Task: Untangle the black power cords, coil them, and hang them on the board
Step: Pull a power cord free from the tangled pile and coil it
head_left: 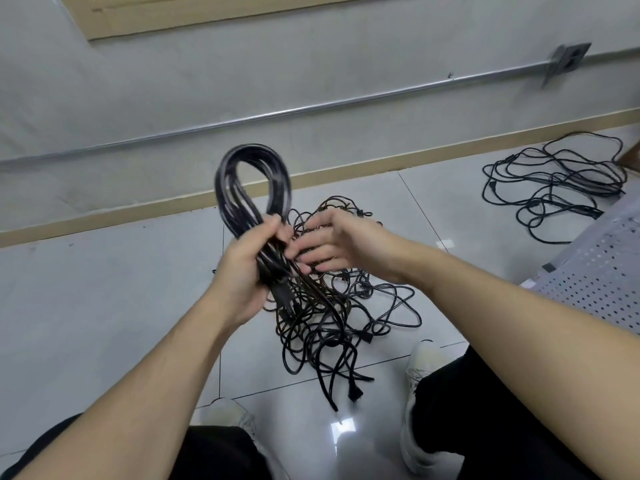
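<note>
In the head view, a coiled cord (pixel 239 195) is held up in front of the person, above the tiled floor (pixel 104 289). The left hand (pixel 247 268) is clenched round the gathered middle of the coil, thumb over the strands, so that a long loop stands up and slightly to the left of the fist, while the loose ends and a plug hang below it. The long axis of the coil runs from upper left to lower right, through the fist.

The right hand (pixel 329 244) is seen just to the right of the left one, its fingers (pixel 304 258) bent and touching the strands where they leave the fist. Whether a strand is pinched there or only pressed cannot be told, since that part is blurred.

Directly beneath both hands, a tangled pile (pixel 332 306) of black cords lies on the floor between the person's shoes (pixel 420 403). A second heap (pixel 554 181) lies well apart, at the far right near the wall's skirting. A perforated grey panel (pixel 595 271) is seen at the right edge; it may be the board, though this cannot be confirmed.

It is judged that coiling or binding of one cord is in hand, with most cords not yet untangled. The next move seems to turn on the right hand, the nearer free one, being carried round the bundle across its long axis, just below the left fist.
</note>
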